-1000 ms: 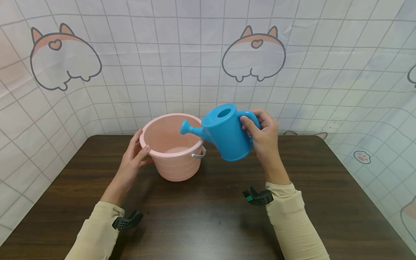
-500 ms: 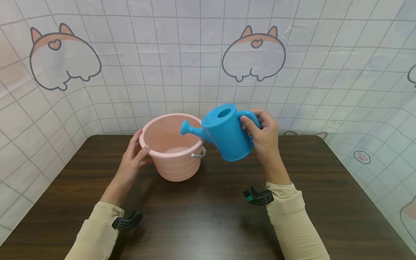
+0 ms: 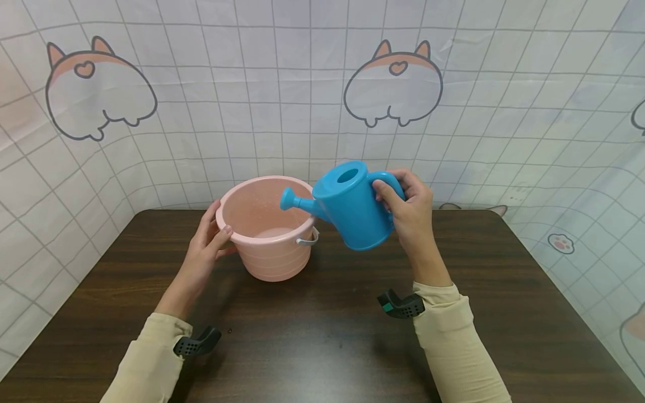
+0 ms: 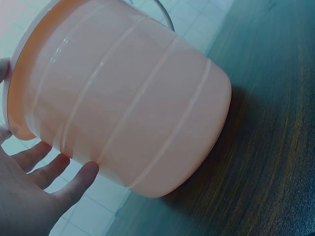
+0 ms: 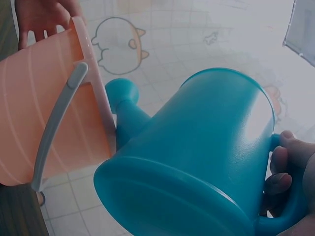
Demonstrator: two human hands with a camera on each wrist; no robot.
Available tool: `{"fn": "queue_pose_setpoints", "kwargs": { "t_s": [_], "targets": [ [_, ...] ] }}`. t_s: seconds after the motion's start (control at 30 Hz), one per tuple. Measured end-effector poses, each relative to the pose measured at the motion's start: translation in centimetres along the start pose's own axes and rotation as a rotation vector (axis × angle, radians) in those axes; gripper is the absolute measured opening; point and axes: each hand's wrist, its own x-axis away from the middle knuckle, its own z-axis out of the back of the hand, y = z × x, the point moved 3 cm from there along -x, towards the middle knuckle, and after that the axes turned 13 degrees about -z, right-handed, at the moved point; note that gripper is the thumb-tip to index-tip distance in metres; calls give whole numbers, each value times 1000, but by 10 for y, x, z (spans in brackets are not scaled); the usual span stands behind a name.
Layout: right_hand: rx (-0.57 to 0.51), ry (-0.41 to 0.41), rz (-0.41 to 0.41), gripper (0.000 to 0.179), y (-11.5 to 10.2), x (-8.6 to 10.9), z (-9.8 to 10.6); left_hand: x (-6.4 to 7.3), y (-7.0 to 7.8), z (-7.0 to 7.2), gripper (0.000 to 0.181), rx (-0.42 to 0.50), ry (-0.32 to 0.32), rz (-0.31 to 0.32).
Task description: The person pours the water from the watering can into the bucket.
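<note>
A pink bucket (image 3: pixel 274 258) with a grey handle (image 3: pixel 308 239) stands on the table. On its left side my left hand (image 3: pixel 204 240) holds it, thumb at the rim; in the left wrist view its fingers (image 4: pixel 78 184) are spread against the outer wall. My right hand (image 3: pixel 410 204) grips the handle of a blue watering can (image 3: pixel 355 215), held in the air and tilted left. The can's spout reaches over the bucket's right rim, its rose (image 3: pixel 288 198) above the opening. Whether water flows from it I cannot tell. The right wrist view shows the can's base (image 5: pixel 172 201) close up.
The dark wooden table (image 3: pixel 312 347) extends to both sides and toward me. Behind it hangs a white gridded curtain (image 3: pixel 292 84) with cartoon animal prints. A black wrist device sits on each beige sleeve (image 3: pixel 453 336).
Both hands, the bucket and the watering can look almost the same across the frames. The can has shifted at most a hair to the right.
</note>
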Motion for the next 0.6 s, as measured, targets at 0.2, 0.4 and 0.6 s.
{"fn": "queue_pose_setpoints", "kwargs": {
  "t_s": [0.2, 0.4, 0.6],
  "targets": [
    [17, 9, -3, 18, 1, 0, 0, 0, 0, 0, 59, 3, 0, -9],
    [16, 17, -9, 18, 1, -1, 1, 0, 0, 0, 59, 3, 0, -8],
    [18, 19, -17, 17, 1, 0, 1, 0, 0, 0, 59, 8, 1, -4]
  ]
}}
